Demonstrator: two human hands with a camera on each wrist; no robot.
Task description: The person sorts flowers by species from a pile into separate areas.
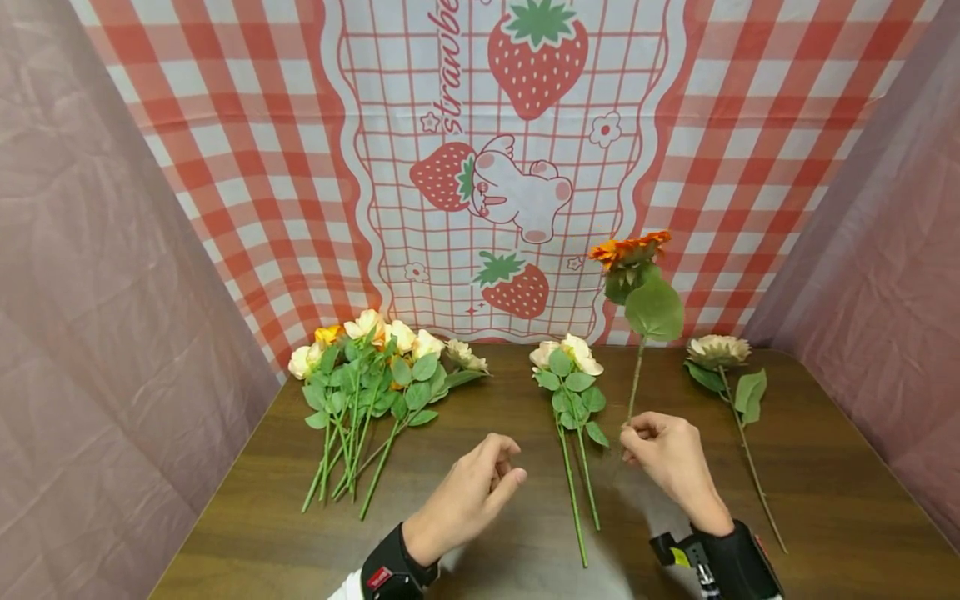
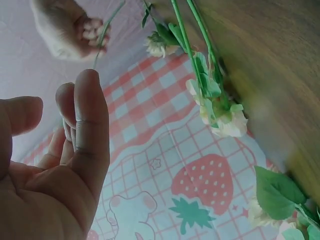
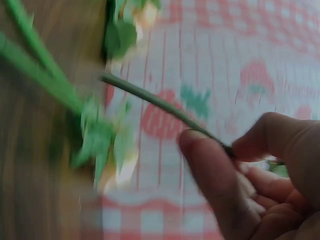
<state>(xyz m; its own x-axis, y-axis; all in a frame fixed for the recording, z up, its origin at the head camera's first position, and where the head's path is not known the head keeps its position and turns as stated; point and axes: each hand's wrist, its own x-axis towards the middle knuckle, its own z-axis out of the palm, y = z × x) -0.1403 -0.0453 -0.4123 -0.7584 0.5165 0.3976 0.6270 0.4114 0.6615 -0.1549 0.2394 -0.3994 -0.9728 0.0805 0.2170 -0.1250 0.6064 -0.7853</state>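
One orange flower (image 1: 631, 251) rises above the right hand (image 1: 670, 458), which pinches its stem (image 1: 637, 375).

Smooth stem (image 3: 152, 98), glossy wooden tabletop (image 1: 255, 508)

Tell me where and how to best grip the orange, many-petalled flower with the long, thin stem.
Best is perhaps to pinch the slender stem just below the broad green leaf, from the near side: there it is bare and nearly upright, with the wide orange head above. The right hand pinches lower.
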